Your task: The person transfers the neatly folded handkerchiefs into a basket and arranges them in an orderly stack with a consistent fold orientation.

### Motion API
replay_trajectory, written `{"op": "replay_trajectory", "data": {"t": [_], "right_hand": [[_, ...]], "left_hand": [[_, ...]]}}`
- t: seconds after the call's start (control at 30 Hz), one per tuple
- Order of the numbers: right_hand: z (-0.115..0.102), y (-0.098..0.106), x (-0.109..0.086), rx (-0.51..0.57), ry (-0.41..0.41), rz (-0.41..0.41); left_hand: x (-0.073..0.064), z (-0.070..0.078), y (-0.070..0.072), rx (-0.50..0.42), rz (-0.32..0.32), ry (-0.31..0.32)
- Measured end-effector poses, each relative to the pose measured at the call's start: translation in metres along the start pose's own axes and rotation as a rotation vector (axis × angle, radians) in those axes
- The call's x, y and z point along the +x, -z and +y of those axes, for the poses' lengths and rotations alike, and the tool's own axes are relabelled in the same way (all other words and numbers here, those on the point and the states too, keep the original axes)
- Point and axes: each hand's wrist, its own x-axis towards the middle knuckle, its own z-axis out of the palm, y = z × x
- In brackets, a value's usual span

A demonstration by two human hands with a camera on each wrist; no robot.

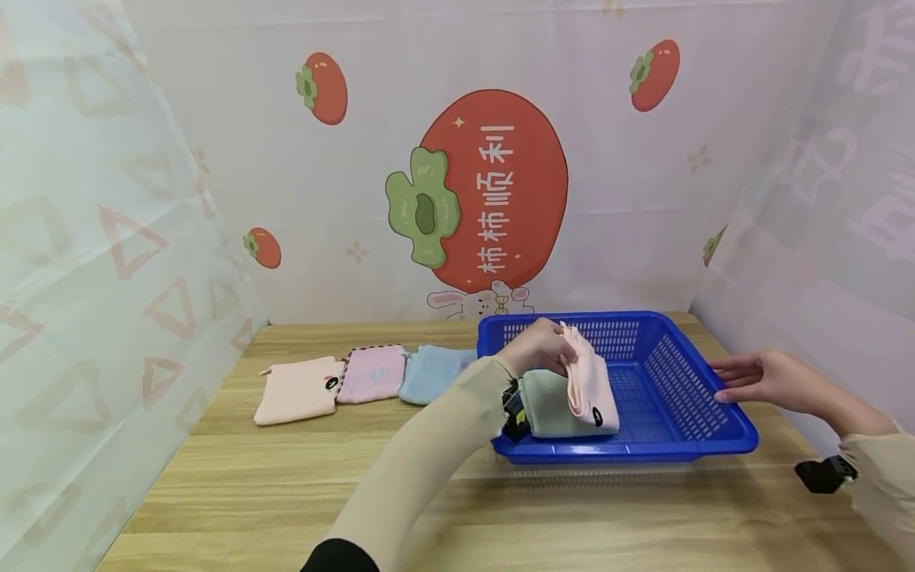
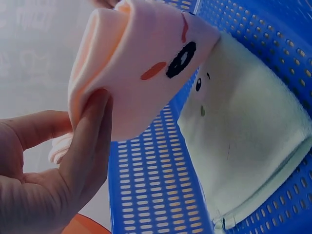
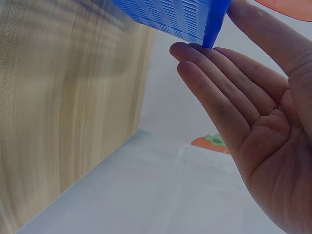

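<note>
My left hand [image 1: 541, 347] grips a folded pink cloth [image 1: 590, 384] over the blue plastic basket [image 1: 672, 441]; its fingers [image 2: 90, 141] pinch the fold of the pink cloth [image 2: 141, 63], which shows a small dark face mark. Under it a folded pale green cloth [image 1: 549, 405] lies flat on the basket floor, the same green cloth [image 2: 243, 141] filling the right of the left wrist view. My right hand [image 1: 750, 380] rests open with straight fingers [image 3: 219, 92] against the basket's right corner [image 3: 204, 24].
Three folded cloths lie in a row on the wooden table left of the basket: peach [image 1: 299, 389], pink [image 1: 373, 373] and light blue [image 1: 436, 373]. Printed fabric walls close in the table at the back and on both sides.
</note>
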Motion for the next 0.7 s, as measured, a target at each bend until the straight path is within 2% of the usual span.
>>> {"op": "replay_trajectory", "data": {"t": [0.7], "right_hand": [[0.004,0.000,0.000,0.032,0.023,-0.015]], "left_hand": [[-0.007,0.000,0.012,0.069,0.061,0.055]]}}
